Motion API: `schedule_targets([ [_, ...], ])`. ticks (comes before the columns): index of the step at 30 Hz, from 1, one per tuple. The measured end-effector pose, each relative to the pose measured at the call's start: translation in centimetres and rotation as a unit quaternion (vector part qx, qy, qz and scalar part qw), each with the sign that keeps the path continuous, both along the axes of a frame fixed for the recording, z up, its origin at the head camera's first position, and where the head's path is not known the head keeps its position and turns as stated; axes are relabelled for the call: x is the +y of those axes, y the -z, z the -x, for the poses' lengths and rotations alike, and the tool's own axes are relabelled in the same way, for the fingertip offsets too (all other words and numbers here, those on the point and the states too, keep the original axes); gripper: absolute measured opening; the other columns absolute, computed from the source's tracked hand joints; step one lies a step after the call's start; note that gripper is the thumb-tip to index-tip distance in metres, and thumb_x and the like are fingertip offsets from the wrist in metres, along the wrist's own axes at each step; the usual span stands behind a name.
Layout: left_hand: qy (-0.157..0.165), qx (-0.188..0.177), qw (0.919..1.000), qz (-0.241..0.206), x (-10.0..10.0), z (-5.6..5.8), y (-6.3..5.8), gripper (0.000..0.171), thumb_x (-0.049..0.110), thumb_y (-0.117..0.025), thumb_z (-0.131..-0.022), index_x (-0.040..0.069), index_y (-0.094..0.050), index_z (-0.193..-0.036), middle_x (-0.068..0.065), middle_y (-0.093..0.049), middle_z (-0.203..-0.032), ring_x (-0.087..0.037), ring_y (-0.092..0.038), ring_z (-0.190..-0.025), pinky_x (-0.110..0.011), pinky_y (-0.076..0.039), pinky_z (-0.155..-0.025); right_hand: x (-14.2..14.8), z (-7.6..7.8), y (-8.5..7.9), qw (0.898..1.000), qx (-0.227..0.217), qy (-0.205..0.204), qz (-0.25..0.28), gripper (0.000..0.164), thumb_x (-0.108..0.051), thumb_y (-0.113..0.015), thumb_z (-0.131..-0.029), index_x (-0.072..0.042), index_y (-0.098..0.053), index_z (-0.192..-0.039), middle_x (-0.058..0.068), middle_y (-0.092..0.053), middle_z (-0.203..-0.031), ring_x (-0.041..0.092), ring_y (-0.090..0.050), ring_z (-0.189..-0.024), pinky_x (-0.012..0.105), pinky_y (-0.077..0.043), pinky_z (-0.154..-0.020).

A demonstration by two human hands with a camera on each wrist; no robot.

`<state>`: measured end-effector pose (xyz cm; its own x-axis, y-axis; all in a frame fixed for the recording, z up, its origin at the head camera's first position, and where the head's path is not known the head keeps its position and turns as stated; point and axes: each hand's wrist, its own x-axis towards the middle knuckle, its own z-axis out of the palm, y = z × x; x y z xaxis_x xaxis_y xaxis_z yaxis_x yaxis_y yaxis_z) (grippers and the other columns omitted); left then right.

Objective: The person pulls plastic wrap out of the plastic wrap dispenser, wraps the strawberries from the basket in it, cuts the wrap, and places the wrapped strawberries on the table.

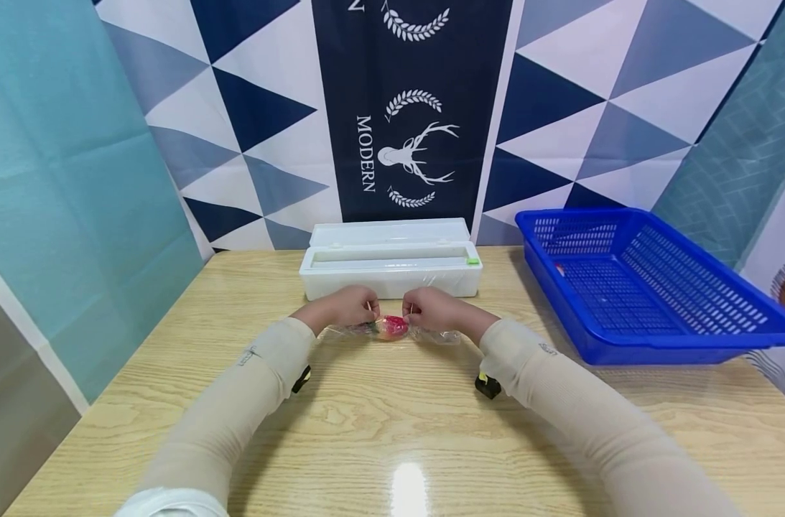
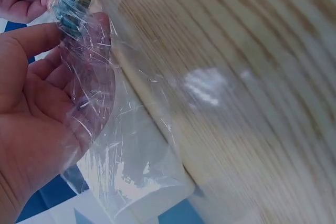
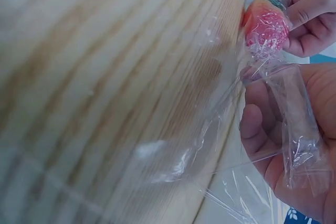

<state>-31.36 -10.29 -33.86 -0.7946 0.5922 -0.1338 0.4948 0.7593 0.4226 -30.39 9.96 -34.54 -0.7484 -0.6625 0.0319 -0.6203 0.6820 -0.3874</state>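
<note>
A red strawberry [image 1: 392,327], yellowish near its green leaves, lies wrapped in clear cling film [image 1: 442,336] on the table in front of the white box. My left hand [image 1: 352,307] pinches the twisted film on the leafy side, right beside the fruit. On the red tip's side my right hand [image 1: 426,309] pinches the film between thumb and finger. Loose film [image 2: 89,98] spreads over the left palm in the left wrist view. Another loose film end [image 3: 302,135] drapes across the right fingers in the right wrist view.
Behind the hands stands a long white box [image 1: 392,280], lid raised, with a small green piece [image 1: 472,261] on its right rim. A blue plastic basket [image 1: 683,345] at the right holds a small reddish thing [image 1: 560,270]. A patterned cloth [image 1: 411,86] hangs behind the table.
</note>
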Motion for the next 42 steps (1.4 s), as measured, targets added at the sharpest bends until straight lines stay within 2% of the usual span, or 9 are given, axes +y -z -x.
schedule_targets([
  [7,0.009,0.038,0.9991,0.015,0.0,0.5,0.1,0.014,0.013,-0.050,-0.086,0.011,-0.061,-0.077,0.001,-0.053,-0.071,-0.012,-0.049,-0.069,-0.027,-0.040,-0.069,0.2,0.4,-0.2,1.000,0.023,0.000,-0.009,0.008,-0.007,-0.056,-0.083,-0.009,-0.062,-0.078,-0.003,-0.056,-0.070,0.012,-0.051,-0.067,0.028,-0.044,-0.067],
  [12,-0.023,0.021,0.9995,0.007,-0.7,0.3,-0.3,0.017,0.022,-0.051,-0.089,0.012,-0.064,-0.083,0.001,-0.058,-0.074,-0.013,-0.052,-0.069,-0.027,-0.043,-0.066,0.9,-0.1,-1.2,0.998,0.059,0.013,-0.014,0.009,-0.008,-0.054,-0.084,-0.008,-0.064,-0.083,-0.002,-0.059,-0.075,0.012,-0.054,-0.072,0.030,-0.046,-0.071],
  [15,-0.041,0.016,0.9989,-0.018,-1.5,0.0,-0.7,0.015,0.025,-0.057,-0.086,0.011,-0.063,-0.086,0.000,-0.060,-0.078,-0.014,-0.053,-0.072,-0.028,-0.045,-0.067,1.6,-0.7,-1.8,0.996,0.084,0.009,-0.010,0.007,-0.012,-0.058,-0.084,-0.009,-0.063,-0.086,-0.001,-0.060,-0.080,0.014,-0.055,-0.075,0.030,-0.046,-0.071],
  [21,-0.036,0.021,0.9967,-0.070,-2.7,-0.1,-0.7,0.019,0.009,-0.068,-0.073,0.006,-0.063,-0.091,-0.001,-0.061,-0.086,-0.014,-0.055,-0.080,-0.026,-0.046,-0.073,2.4,-2.6,-1.9,0.999,0.050,-0.015,-0.009,0.034,-0.029,-0.069,-0.074,-0.009,-0.059,-0.100,0.004,-0.058,-0.091,0.019,-0.054,-0.081,0.031,-0.044,-0.071],
  [25,-0.020,0.039,0.9968,-0.067,-2.8,-0.1,-0.4,0.025,0.004,-0.070,-0.070,0.003,-0.063,-0.094,-0.004,-0.061,-0.088,-0.018,-0.056,-0.083,-0.027,-0.046,-0.075,2.3,-3.3,-1.0,0.997,0.061,-0.031,-0.044,0.045,-0.026,-0.075,-0.066,-0.011,-0.053,-0.102,0.003,-0.055,-0.093,0.015,-0.051,-0.080,0.030,-0.043,-0.072],
  [30,-0.026,0.086,0.9955,-0.030,-3.3,-0.6,-0.7,0.033,0.002,-0.071,-0.065,0.004,-0.062,-0.097,-0.005,-0.060,-0.092,-0.019,-0.053,-0.087,-0.031,-0.044,-0.081,2.4,-3.4,-0.6,0.996,0.066,-0.014,-0.055,0.036,-0.007,-0.067,-0.064,-0.012,-0.049,-0.095,0.001,-0.052,-0.088,0.014,-0.048,-0.077,0.029,-0.043,-0.069],
  [35,-0.040,0.124,0.9911,0.024,-4.9,-0.9,-1.1,0.031,-0.010,-0.064,-0.058,0.005,-0.058,-0.084,-0.005,-0.052,-0.076,-0.019,-0.045,-0.072,-0.030,-0.041,-0.067,3.4,-2.6,-0.8,0.995,0.077,-0.021,-0.052,0.016,-0.003,-0.062,-0.072,-0.013,-0.052,-0.077,-0.003,-0.050,-0.073,0.012,-0.045,-0.066,0.026,-0.040,-0.060],
  [38,-0.043,0.133,0.9893,0.042,-5.8,-0.8,-0.8,0.023,-0.011,-0.059,-0.060,0.006,-0.058,-0.076,-0.001,-0.047,-0.068,-0.017,-0.043,-0.067,-0.027,-0.038,-0.061,4.0,-1.9,-0.8,0.994,0.091,-0.036,-0.047,0.014,-0.001,-0.061,-0.073,-0.013,-0.054,-0.070,-0.005,-0.050,-0.067,0.010,-0.045,-0.062,0.024,-0.040,-0.058],
  [42,-0.038,0.122,0.9913,0.030,-6.7,-0.4,0.1,0.016,-0.008,-0.056,-0.069,0.006,-0.062,-0.072,0.001,-0.050,-0.066,-0.015,-0.044,-0.063,-0.025,-0.038,-0.058,4.7,-1.0,-0.5,0.994,0.092,-0.049,-0.034,0.013,0.004,-0.060,-0.073,-0.009,-0.060,-0.070,-0.004,-0.055,-0.066,0.009,-0.048,-0.062,0.025,-0.043,-0.060],
])
